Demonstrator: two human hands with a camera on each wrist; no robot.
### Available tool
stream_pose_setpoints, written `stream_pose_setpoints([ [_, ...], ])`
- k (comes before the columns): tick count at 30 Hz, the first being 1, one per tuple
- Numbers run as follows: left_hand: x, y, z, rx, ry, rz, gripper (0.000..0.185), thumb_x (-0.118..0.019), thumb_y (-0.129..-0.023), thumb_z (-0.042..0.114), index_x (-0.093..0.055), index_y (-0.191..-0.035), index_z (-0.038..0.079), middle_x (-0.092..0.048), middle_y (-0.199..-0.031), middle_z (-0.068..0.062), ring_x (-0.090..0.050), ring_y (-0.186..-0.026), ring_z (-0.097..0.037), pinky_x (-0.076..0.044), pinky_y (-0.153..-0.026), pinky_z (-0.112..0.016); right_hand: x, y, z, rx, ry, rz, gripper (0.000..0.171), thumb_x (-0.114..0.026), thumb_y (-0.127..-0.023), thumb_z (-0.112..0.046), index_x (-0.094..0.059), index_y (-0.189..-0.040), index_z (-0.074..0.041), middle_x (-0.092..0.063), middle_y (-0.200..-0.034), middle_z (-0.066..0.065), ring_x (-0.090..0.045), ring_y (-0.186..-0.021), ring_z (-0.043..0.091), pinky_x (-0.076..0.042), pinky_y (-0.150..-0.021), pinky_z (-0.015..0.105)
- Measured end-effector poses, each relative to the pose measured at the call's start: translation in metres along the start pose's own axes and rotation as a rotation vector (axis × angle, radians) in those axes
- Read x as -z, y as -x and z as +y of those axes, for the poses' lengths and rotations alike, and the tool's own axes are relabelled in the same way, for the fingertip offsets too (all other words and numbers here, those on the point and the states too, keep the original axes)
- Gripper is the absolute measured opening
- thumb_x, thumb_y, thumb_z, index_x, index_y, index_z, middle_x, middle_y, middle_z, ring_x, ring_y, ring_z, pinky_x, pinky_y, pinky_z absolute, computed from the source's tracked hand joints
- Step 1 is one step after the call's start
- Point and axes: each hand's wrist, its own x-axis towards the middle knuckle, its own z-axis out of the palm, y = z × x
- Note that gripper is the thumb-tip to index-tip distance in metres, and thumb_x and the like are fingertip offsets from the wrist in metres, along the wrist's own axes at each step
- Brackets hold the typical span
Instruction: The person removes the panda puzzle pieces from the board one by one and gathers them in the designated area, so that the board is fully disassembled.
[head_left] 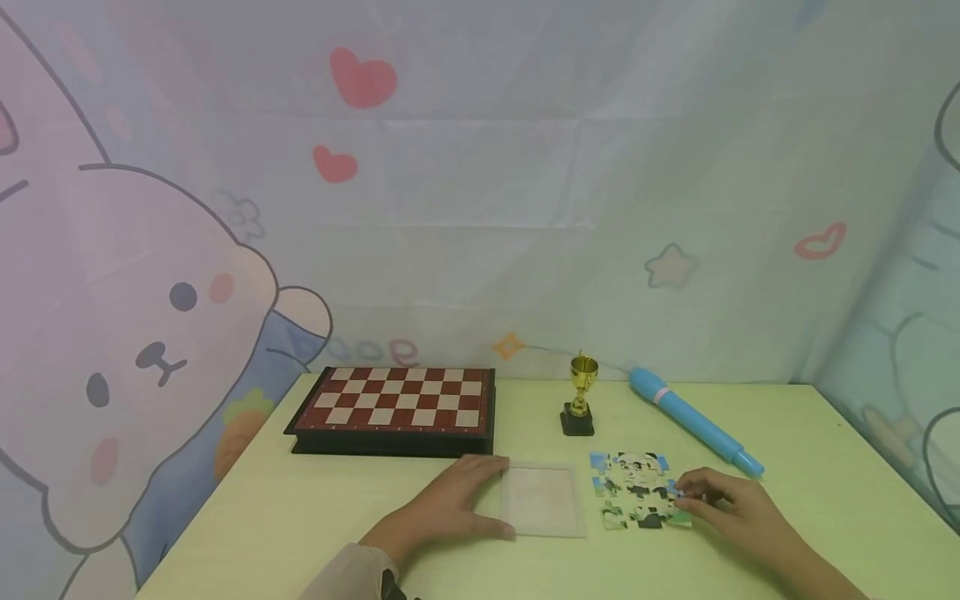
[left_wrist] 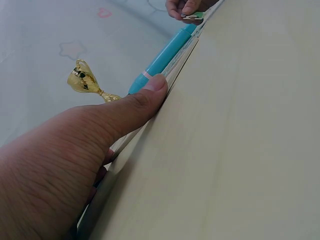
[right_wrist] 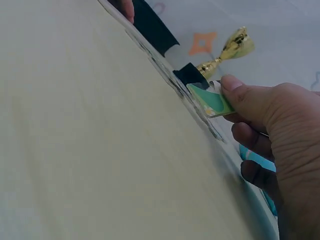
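Observation:
My right hand (head_left: pixel 738 506) pinches a jigsaw piece (right_wrist: pixel 214 101) between thumb and fingertips. In the right wrist view that piece is mostly green with a small pale flower. It is raised at the right side of a group of loosely laid panda jigsaw pieces (head_left: pixel 651 520) on the table. On the other side, my left hand (head_left: pixel 453 504) rests by a pale square frame (head_left: pixel 543 502), thumb near its lower left corner and fingers near its upper left corner. The left wrist view shows the thumb straight along the table; the other fingers are mostly hidden behind the hand.
A chessboard box (head_left: pixel 401 402) with red and white squares lies at the back left. A small gold trophy cup (head_left: pixel 581 375) on a black base stands behind the pieces. Right of it, a blue pen-shaped object (head_left: pixel 697 422) lies slantwise. A printed cloth (head_left: pixel 480 208) hangs behind the table.

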Motion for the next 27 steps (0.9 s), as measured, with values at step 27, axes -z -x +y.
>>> stream_pose_setpoints([
  [27,0.002,0.0,0.002,0.001,0.001,-0.003,0.099,-0.07,-0.075,0.076,-0.044,-0.153,0.02,-0.045,-0.153,0.005,-0.039,-0.141,-0.02,-0.035,-0.116,-0.048,0.007,0.009,0.011,0.077,0.082,-0.06,0.024,-0.078,-0.085,-0.004,-0.07,-0.102,-0.021,-0.068,-0.089,-0.013,-0.061,-0.077,0.002,-0.049,-0.068,0.012],
])
